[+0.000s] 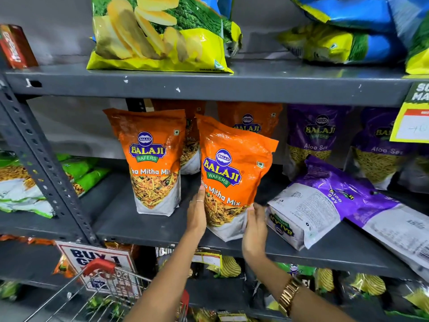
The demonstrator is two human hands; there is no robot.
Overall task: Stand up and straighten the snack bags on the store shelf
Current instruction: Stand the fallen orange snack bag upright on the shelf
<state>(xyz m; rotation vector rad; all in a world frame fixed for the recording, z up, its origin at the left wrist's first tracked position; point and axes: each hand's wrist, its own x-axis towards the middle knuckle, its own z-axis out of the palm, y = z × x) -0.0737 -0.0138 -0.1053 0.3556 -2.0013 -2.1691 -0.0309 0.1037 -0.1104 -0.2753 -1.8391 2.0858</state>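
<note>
An orange Mitha Mix bag [234,168] stands near the front of the grey middle shelf [148,228], leaning slightly to the left. My left hand [197,212] presses flat against its lower left side and my right hand [255,226] against its lower right side. A second orange bag [153,159] stands upright just to the left, with two more orange bags [250,122] behind. To the right, a purple Aloo Sev bag [325,201] lies flat on the shelf, overlapping another fallen one [399,228]. Upright purple bags [313,140] stand at the back.
A yellow chips bag [160,36] and blue-yellow bags [343,40] lie on the shelf above. Green bags [79,173] lie in the left bay beyond the perforated upright post [39,159]. A wire cart with a red handle [99,266] stands below left. A yellow price tag [413,122] hangs at right.
</note>
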